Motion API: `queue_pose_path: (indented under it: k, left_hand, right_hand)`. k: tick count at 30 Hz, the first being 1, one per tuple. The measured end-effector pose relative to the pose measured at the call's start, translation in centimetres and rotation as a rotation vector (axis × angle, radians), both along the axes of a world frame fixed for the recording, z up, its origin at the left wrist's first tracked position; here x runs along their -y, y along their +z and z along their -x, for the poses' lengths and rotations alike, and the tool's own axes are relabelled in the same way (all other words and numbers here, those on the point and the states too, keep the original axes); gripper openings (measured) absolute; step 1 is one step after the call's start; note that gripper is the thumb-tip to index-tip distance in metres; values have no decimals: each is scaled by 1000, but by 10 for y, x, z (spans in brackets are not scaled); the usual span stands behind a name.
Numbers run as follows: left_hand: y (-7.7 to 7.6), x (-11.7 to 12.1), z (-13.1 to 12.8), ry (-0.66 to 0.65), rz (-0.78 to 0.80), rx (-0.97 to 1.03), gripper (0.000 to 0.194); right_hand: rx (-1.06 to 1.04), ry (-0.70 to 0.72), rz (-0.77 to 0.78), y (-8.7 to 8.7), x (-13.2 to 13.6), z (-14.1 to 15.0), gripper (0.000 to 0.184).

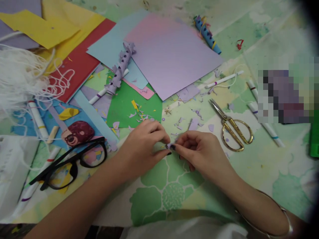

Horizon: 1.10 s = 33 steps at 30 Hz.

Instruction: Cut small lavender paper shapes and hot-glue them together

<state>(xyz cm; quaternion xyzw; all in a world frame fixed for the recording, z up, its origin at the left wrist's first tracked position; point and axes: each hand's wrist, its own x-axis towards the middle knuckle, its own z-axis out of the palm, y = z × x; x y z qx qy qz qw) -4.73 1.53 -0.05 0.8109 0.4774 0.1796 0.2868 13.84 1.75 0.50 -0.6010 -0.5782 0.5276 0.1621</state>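
Over the middle of the tablecloth, my right hand pinches a tiny piece of purple paper between thumb and fingers. My left hand is close against it on the left, its fingers curved and a gap showing between thumb and forefinger at the paper's free end. Small purple paper scraps lie just beyond both hands. Gold-handled scissors rest to the right, blades slightly apart. A rolled purple paper piece with dark dots and cut petals lies farther off, with a white marker beneath it.
Large purple sheets, red paper and green paper cover the back. White string is heaped at left. Black-framed glasses lie beside my left forearm. White markers and a dotted blue paper roll lie right.
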Motion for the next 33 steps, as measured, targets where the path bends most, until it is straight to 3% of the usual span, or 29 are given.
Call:
queue_pose_path:
  k: [16,33]
  left_hand:
    - [1,1,0,-20,-29,0,9]
    - [4,-1,-3,20,75,-8,13]
  right_hand:
    - [0,26,-73,-2,4,-2,3]
    - [15,49,-97,-3,3,-1,2]
